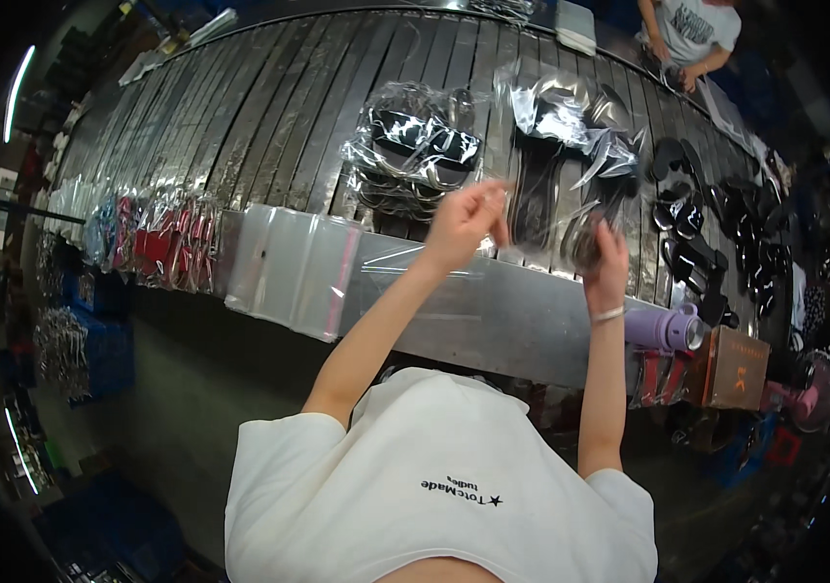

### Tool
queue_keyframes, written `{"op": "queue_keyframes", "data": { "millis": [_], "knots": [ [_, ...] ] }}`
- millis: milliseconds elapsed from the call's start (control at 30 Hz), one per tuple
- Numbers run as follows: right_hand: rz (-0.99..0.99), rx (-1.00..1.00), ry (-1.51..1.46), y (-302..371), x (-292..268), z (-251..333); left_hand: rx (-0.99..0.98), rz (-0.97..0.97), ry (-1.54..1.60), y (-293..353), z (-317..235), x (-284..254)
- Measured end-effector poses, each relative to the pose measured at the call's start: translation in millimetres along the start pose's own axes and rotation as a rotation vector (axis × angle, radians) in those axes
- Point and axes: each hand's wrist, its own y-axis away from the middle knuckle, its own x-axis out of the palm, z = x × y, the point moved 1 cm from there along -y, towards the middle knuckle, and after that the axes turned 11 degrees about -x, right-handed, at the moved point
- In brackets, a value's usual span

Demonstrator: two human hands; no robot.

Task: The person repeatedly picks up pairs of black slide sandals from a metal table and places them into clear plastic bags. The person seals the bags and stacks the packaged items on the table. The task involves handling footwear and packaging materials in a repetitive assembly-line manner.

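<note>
A pair of dark sandals (535, 199) lies in a clear plastic bag (559, 112) on the slatted conveyor in front of me. My left hand (468, 225) is closed in a pinch at the bag's near left edge, its fingertips slightly blurred. At the bag's near right side, my right hand (609, 260) grips the end of the right sandal (582, 239); part of its hold is hidden. Just left of this pair sits a stack of bagged sandals (415, 141) with shiny wrapping.
A pile of flat clear bags (289, 267) rests on the metal ledge (473, 316). Bagged red items (167, 243) lie farther left. Loose black sandals (687, 209) spread to the right, above a purple tumbler (658, 328) and an orange-brown box (736, 367). Across the conveyor (269, 117) stands another person (692, 39).
</note>
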Motion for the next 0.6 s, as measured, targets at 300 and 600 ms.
{"op": "queue_keyframes", "data": {
  "millis": [300,600],
  "knots": [
    [0.126,-0.077,0.604,-140,138,-157,0.085,-0.761,-0.275,-92,-14,-233],
    [0.187,-0.268,1.026,-58,222,-212,-0.488,-0.439,-0.230,-117,31,-273]
  ]
}}
